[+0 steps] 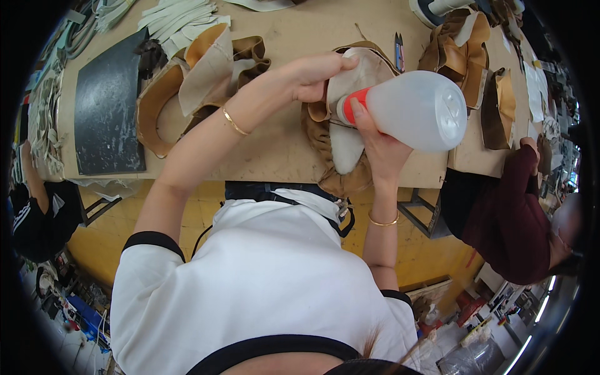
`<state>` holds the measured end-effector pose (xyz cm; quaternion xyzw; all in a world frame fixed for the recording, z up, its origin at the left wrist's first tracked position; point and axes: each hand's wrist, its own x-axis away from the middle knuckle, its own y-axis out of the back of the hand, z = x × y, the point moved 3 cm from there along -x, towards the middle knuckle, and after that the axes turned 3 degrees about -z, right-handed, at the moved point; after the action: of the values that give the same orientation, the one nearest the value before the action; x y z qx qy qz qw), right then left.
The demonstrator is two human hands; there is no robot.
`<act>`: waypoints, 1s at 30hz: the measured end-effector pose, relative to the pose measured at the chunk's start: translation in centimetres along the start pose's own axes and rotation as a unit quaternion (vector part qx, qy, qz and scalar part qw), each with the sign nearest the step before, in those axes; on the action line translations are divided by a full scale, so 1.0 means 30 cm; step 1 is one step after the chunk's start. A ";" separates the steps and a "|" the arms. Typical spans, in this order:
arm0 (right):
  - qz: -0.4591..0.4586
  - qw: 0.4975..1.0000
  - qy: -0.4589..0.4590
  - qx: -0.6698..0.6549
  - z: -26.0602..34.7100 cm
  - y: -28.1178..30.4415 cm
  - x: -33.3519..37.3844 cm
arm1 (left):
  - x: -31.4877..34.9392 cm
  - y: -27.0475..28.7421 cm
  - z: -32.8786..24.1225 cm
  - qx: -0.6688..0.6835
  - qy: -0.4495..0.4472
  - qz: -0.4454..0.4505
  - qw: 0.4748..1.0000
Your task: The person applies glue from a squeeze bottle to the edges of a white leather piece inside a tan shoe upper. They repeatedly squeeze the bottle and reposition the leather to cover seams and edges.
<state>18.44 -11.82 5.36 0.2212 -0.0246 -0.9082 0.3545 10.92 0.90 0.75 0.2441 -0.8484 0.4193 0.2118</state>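
Observation:
My left hand (317,74) pinches the upper left edge of a brown leather piece (344,180), perhaps a boot upper, its thumb on the cream lining (362,74). Wrapped around the red collar of a cloudy white plastic squeeze bottle (409,106) is my right hand (382,142). The bottle lies tilted over the leather, its base to the right and its neck against the lining; its tip is hidden. Below the neck, a white fuzzy patch (345,150) shows on the piece.
Left on the table (287,31) are a dark board (109,112), another brown leather piece (164,103) and pale strips (178,22). More leather pieces (459,53) and pens (399,51) lie to the right. One person (512,212) works at right, another (44,212) at left.

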 end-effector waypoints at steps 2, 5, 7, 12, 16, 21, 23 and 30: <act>0.030 0.999 -0.002 0.012 0.003 -0.002 -0.002 | -0.003 0.000 -0.008 -0.004 0.015 0.008 1.000; 0.031 0.999 -0.008 0.020 -0.003 0.016 -0.021 | -0.015 0.013 -0.030 -0.022 0.009 -0.010 1.000; 0.014 0.999 -0.021 0.030 -0.005 0.032 -0.019 | -0.027 0.015 -0.032 -0.024 0.003 -0.018 1.000; -0.025 0.998 -0.054 0.013 -0.011 0.029 0.004 | -0.061 0.008 -0.035 -0.020 -0.007 -0.015 1.000; 0.029 0.997 -0.061 0.045 -0.024 0.005 0.020 | -0.065 -0.001 -0.032 0.006 0.013 -0.009 1.000; 0.025 0.980 0.026 0.194 -0.025 0.058 0.000 | -0.063 0.009 -0.040 0.003 0.016 -0.028 0.999; -0.048 0.986 0.026 0.154 -0.024 0.091 -0.009 | -0.070 0.011 -0.047 -0.008 0.018 -0.028 0.999; -0.067 0.991 0.016 0.117 -0.014 0.114 -0.023 | -0.091 0.003 -0.046 -0.014 0.021 -0.021 0.999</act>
<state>21.24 -13.87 5.94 0.2766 -0.1103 -0.9171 0.2652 13.24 2.73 -0.07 0.2499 -0.8442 0.4083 0.2413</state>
